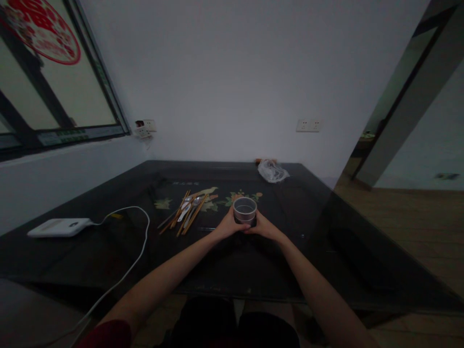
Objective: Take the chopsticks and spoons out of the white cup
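Note:
A clear plastic cup (245,209) stands upright on the dark glass-topped table (108,251). My left hand (229,225) wraps its left side and my right hand (264,226) wraps its right side, both closed around the cup's lower part. Just left of the cup lies a loose pile of wooden chopsticks (188,215) mixed with a few metal spoons (185,209).
A white device (60,227) with a white cable (139,251) lies at the table's left. A crumpled clear plastic bag (272,170) sits at the far edge by the wall. A window is on the left, a doorway on the right.

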### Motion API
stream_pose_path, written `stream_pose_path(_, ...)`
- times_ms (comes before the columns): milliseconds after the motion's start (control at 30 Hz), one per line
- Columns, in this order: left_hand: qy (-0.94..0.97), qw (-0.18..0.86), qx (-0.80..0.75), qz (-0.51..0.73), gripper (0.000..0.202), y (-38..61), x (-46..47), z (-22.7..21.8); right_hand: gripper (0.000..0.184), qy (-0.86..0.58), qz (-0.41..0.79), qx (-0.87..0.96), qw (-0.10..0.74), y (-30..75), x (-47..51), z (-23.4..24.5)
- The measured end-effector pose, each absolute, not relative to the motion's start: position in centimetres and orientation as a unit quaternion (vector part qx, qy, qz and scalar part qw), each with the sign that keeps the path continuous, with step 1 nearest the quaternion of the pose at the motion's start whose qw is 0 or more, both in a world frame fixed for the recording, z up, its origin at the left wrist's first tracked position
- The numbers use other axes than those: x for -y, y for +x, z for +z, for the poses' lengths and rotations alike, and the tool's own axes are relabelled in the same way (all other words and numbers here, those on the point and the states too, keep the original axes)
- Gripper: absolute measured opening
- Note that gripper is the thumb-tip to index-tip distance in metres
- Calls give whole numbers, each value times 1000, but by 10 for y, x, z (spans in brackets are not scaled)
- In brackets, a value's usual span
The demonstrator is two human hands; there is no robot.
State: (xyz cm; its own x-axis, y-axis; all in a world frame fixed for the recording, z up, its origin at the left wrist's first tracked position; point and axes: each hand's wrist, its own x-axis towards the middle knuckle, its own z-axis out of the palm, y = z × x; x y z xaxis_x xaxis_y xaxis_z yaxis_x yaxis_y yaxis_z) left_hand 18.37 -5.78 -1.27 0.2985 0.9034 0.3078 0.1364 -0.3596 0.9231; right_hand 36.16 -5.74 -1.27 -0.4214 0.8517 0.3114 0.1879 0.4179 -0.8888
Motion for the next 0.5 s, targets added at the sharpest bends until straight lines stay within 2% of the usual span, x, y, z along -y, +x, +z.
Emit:
stream_pose_path(300, 665, 360, -421, 500, 75, 161, 68, 26, 110, -391, 426, 731, 363, 367, 54, -21)
stream_pose_path(500, 571, 245, -482, 618, 70, 74, 48, 52, 100, -425, 398, 738, 342, 368, 53, -24)
